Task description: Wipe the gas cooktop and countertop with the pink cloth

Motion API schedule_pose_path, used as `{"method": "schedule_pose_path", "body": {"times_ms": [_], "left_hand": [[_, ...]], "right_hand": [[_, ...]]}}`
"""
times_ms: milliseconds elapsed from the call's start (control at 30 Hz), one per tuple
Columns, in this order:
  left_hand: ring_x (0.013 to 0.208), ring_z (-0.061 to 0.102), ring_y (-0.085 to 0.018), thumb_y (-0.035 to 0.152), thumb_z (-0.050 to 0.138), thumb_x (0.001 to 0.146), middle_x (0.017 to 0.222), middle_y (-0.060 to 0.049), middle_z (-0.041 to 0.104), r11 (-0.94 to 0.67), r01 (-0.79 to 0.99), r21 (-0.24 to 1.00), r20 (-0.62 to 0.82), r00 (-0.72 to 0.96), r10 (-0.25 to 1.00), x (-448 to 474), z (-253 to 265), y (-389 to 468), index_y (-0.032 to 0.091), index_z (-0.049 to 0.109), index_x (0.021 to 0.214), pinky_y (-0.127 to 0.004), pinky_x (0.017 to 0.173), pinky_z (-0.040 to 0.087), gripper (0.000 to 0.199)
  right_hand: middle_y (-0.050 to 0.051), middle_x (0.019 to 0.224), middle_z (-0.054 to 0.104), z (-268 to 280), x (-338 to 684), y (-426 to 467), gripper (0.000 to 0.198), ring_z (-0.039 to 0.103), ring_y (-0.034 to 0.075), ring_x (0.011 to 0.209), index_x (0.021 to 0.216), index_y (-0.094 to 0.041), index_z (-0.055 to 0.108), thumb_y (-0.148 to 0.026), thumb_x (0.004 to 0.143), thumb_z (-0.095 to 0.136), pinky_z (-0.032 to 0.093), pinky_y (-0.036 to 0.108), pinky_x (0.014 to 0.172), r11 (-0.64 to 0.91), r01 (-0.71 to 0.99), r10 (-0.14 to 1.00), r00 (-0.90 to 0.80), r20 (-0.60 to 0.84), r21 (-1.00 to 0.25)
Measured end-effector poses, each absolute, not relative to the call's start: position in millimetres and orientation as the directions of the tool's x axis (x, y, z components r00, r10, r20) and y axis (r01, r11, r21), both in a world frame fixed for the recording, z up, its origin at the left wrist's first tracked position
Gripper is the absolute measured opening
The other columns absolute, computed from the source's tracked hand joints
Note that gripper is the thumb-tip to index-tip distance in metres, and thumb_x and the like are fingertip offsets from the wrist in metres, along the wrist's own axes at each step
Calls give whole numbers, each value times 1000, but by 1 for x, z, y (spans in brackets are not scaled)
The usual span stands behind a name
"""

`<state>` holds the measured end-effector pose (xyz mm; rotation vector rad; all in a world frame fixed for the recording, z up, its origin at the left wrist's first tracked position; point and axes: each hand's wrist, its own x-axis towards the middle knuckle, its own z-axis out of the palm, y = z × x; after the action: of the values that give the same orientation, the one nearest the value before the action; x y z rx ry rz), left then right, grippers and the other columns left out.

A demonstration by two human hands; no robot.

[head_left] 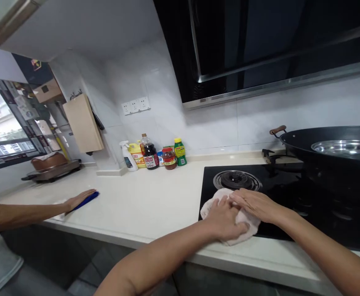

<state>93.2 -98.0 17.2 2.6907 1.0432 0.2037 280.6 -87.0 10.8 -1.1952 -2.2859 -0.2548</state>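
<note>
A pale, crumpled cloth (252, 226) lies across the front left corner of the black glass cooktop (278, 185) and overlaps the countertop edge. My left hand (226, 220) presses flat on the cloth with its fingers spread. From the right, my right hand (256, 204) rests on the cloth's upper part, fingers stretched out, its fingertips close to the left hand. Just behind the cloth is a round gas burner (237, 181). Part of the cloth is hidden beneath both hands.
At the left, another person's hand (80, 200) lies on a blue cloth (89, 200) on the white countertop (130, 205). Several bottles and jars, including a dark sauce bottle (149, 152), stand against the wall. A large wok (306, 150) sits right; a range hood (260, 49) hangs above.
</note>
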Motion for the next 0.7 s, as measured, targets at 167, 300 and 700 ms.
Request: {"method": "schedule_pose_path", "body": {"times_ms": [167, 300, 700], "left_hand": [[138, 47, -32, 55, 52, 94, 149, -12, 54, -824, 490, 284, 223, 802, 554, 71, 15, -121, 26, 52, 146, -48, 115, 36, 60], [107, 67, -22, 32, 56, 95, 112, -7, 75, -847, 474, 242, 405, 744, 532, 32, 12, -128, 23, 76, 110, -36, 102, 46, 27], [127, 59, -29, 42, 51, 97, 132, -11, 68, -357, 911, 205, 399, 255, 881, -116, 3, -95, 23, 75, 114, -48, 107, 44, 34]], "right_hand": [[7, 87, 66, 18, 267, -105, 58, 59, 22, 86, 90, -23, 69, -51, 106, 21, 43, 35, 83, 482, 872, 840, -433, 329, -84], [17, 111, 66, 15, 231, -120, 67, 58, 31, 108, 116, -19, 69, -61, 102, 19, 41, 43, 93, 410, 909, 904, -394, 167, -71], [11, 167, 21, -1, 214, -92, 79, 15, 37, 153, 155, -30, 38, -77, 92, 31, 7, 54, 121, 308, 920, 951, -305, 51, -241]]}}
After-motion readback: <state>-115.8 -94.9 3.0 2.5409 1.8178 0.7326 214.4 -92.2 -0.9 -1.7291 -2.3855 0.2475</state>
